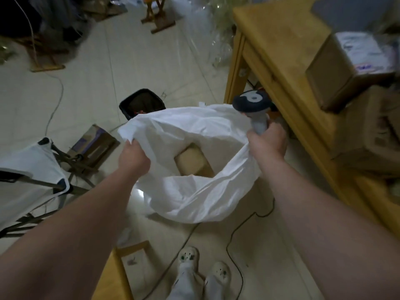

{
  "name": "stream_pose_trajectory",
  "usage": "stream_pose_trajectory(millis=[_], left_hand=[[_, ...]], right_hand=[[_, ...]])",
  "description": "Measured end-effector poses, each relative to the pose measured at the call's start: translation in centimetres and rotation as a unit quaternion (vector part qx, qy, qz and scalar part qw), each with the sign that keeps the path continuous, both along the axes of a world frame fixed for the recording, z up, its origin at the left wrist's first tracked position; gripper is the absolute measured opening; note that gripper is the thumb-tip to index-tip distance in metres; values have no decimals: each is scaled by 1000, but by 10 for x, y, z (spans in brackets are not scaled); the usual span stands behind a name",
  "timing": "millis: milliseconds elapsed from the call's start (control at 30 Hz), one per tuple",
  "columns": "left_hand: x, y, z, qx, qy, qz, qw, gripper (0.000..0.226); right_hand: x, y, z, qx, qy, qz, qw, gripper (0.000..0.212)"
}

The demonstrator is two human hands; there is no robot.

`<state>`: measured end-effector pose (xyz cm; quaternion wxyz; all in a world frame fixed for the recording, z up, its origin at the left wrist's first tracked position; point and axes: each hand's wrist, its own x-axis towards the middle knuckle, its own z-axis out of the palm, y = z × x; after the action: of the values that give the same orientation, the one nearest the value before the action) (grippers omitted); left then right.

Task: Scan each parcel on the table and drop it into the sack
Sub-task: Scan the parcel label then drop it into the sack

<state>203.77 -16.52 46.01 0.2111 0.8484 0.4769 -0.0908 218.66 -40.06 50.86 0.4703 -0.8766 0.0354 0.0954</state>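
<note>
A white sack (194,195) stands open on the floor in front of me. My left hand (133,158) grips its left rim. My right hand (266,140) holds the grey handle of a barcode scanner (252,103) and also pinches the sack's right rim. Inside the sack lies a brown cardboard parcel (191,162). On the wooden table (279,40) at the right sit more cardboard parcels: one with a white label (346,70) on top, and a larger box (372,135) under it.
A black bin (141,102) stands behind the sack. A folding chair with white fabric (32,174) is at the left, with a flat box (94,141) beside it. Black cables (236,230) run across the tiled floor near my feet (203,263).
</note>
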Motion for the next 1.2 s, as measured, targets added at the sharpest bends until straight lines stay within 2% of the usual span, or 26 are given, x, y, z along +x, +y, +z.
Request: stream_pose_trajectory(millis=[267,433,500,567,667,767,933,1033,1133,1200], left_hand=[[23,14,48,26,-207,38,977,71],[35,27,58,65,-249,35,966,73],[40,32,58,53,-233,34,970,76],[43,35,52,33,-180,28,983,79],[41,37,23,-15,-49,7,999,84],[35,38,-17,-66,36,-12,997,92],[27,38,-70,-99,83,-25,991,101],[24,39,-91,-120,109,-32,986,103],[22,43,-105,-140,117,-39,982,106],[21,45,-109,-168,128,-21,977,99]], right_hand=[[21,4,56,7,-81,16,997,27],[31,7,56,2,-111,11,994,31],[35,11,50,-5,-110,11,994,34],[38,15,37,-19,-82,17,996,31],[39,16,3,-101,2,36,994,19],[33,12,-41,-158,85,28,983,20],[27,7,-102,-209,161,29,964,32],[24,13,-122,-242,178,56,952,25],[20,20,-132,-203,198,71,956,17],[19,24,-135,-180,213,83,957,17]])
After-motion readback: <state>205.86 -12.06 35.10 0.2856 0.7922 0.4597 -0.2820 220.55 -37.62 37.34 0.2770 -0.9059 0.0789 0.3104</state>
